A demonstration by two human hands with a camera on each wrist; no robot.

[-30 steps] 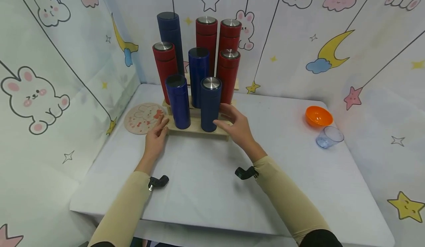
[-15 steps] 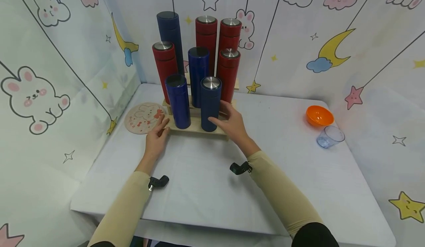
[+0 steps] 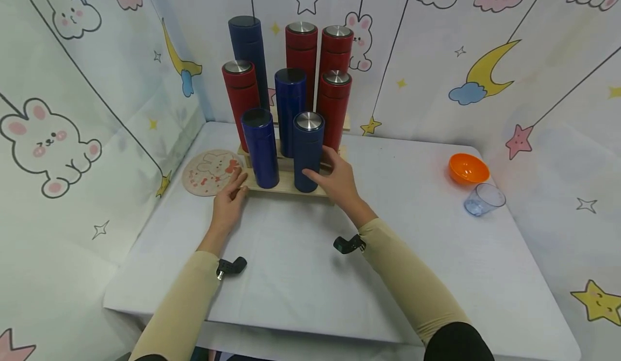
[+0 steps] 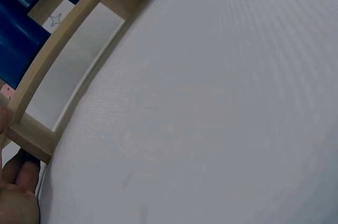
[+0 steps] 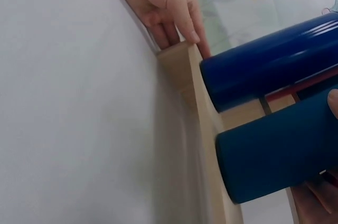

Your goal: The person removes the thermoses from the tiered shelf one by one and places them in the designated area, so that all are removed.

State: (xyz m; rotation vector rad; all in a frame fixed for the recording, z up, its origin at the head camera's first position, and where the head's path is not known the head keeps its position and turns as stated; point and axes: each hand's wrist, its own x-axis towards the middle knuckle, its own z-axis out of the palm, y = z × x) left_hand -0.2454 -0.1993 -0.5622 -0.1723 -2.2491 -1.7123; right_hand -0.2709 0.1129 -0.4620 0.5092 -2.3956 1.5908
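Observation:
My right hand (image 3: 341, 182) holds the matte dark-blue thermos flask (image 3: 308, 153) with a steel-topped lid. Its thumb lies across the front, and its fingers go round the far right side. The flask stands at the right of the front step of a wooden stepped rack (image 3: 286, 182). At the rack's left front corner, my left hand (image 3: 228, 206) grips the board's end; fingers curl under it in the right wrist view. Beside that hand stands a glossy blue flask (image 3: 262, 153) with a dark lid. In the left wrist view, only part of the left hand (image 4: 20, 197) shows.
Several red and blue flasks stand on the higher steps, including a red flask (image 3: 335, 108) just behind the held one. Left lies a round rabbit-print mat (image 3: 206, 175). An orange bowl (image 3: 468, 169) and a clear glass (image 3: 482, 200) stand far right on the white-covered table (image 3: 291, 264).
My right hand has shifted a little left, its thumb reaching further across the front of the matte blue flask. The left hand and the flasks have hardly moved.

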